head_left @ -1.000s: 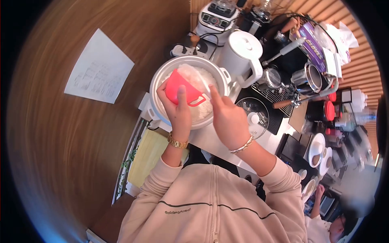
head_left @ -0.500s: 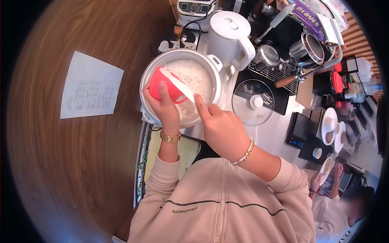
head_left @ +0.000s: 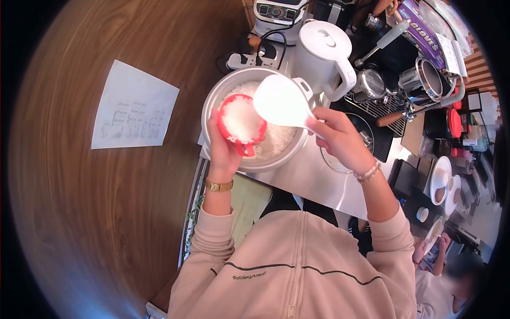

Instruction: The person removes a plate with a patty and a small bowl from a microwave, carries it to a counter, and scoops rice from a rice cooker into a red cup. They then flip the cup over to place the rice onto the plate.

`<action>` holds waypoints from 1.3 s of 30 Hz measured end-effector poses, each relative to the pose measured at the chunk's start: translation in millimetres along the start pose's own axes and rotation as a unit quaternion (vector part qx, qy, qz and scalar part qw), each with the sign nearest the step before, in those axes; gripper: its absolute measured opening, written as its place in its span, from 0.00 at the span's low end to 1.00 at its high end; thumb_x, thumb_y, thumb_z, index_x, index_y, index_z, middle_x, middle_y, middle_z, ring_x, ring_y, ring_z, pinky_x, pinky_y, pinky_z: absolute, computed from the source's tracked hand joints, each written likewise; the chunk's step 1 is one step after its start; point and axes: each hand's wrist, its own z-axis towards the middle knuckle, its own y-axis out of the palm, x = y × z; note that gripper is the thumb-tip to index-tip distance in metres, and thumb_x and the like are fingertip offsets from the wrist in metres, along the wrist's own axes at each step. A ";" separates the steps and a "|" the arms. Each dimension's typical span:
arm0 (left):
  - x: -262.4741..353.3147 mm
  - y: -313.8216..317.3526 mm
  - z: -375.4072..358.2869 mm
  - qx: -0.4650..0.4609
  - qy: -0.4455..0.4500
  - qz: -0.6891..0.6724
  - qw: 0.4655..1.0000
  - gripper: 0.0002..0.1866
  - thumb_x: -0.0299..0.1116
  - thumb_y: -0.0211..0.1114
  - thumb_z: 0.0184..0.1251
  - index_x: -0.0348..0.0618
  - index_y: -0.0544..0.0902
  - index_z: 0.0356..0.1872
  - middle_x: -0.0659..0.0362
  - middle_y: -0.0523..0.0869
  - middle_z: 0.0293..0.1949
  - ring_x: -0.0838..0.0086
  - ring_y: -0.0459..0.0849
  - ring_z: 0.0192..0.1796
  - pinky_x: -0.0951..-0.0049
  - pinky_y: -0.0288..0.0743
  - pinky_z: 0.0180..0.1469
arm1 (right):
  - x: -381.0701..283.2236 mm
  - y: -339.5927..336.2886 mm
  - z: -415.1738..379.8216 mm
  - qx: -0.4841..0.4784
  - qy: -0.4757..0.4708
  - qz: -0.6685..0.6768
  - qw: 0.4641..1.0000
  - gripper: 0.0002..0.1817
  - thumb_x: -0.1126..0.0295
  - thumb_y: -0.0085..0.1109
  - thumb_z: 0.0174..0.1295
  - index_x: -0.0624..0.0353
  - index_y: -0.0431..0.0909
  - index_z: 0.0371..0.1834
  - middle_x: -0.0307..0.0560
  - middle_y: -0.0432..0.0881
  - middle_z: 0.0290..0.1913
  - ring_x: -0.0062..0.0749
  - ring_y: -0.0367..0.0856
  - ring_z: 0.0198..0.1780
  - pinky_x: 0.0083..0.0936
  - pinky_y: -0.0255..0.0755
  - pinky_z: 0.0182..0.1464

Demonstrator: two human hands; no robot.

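Observation:
My left hand (head_left: 224, 151) is closed around a red cup (head_left: 246, 150) with a small handle, held over the pot. White rice (head_left: 241, 118) fills the cup, and its open top faces up toward me. In my right hand (head_left: 340, 137) is a white rice paddle (head_left: 280, 101), gripped by its handle, with the broad blade raised just right of the cup. Beneath both lies the rice cooker pot (head_left: 211, 95), a round pale vessel with side handles, holding more cooked rice (head_left: 281, 139).
A white electric kettle (head_left: 325, 45) stands behind the pot. My right forearm partly covers a glass lid (head_left: 366, 127). A printed sheet (head_left: 135, 106) lies on the wooden surface at left. Portafilters (head_left: 419, 80) sit at upper right. Another person (head_left: 446, 282) holds a plate at lower right.
The cup has turned from tilted to upright, showing the rice inside. My right hand has drawn back to the right, lifting the paddle off the cup. The whole view has shifted slightly.

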 end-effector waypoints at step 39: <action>1.9 -29.8 2.2 0.149 0.162 0.123 0.968 0.32 0.55 0.41 0.73 0.33 0.72 0.56 0.50 0.79 0.54 0.68 0.78 0.56 0.67 0.72 0.58 | -23.6 34.8 -1.9 0.076 -0.103 -0.366 0.922 0.16 0.56 0.56 0.63 0.55 0.78 0.23 0.49 0.74 0.15 0.47 0.76 0.21 0.36 0.68 0.23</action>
